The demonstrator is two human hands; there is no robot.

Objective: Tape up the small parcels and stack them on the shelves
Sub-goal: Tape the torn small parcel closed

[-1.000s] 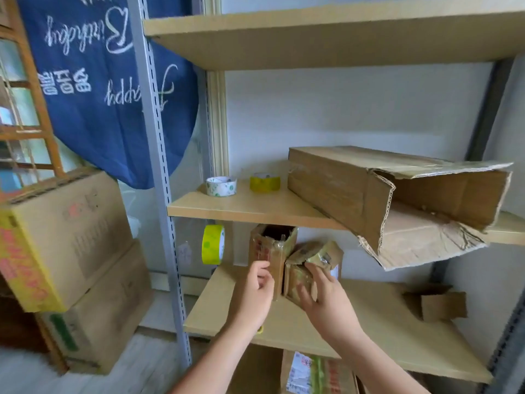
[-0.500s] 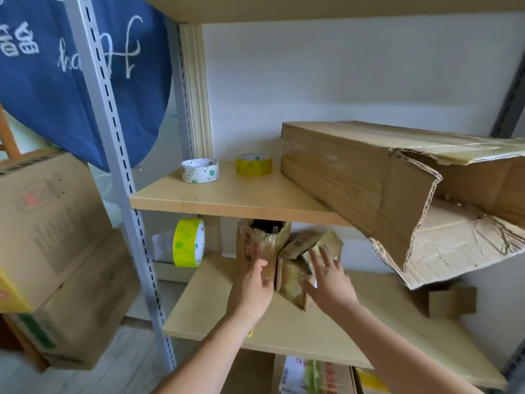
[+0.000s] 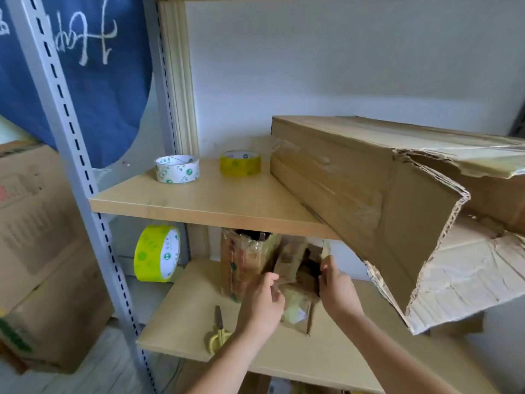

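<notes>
Both hands' grip now on small parcel [image 3: 295,282], flaps pulled open vs. earlier.

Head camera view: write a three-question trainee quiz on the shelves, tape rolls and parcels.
1. True or false: the scissors lie on the lower shelf.
2. How many tape rolls are on the middle shelf?
3. The left hand and right hand both hold: A) the small open parcel B) the large torn box C) the upright green tape roll

Key: 1 true; 2 two, the white roll and the yellow roll; 3 A.
</notes>
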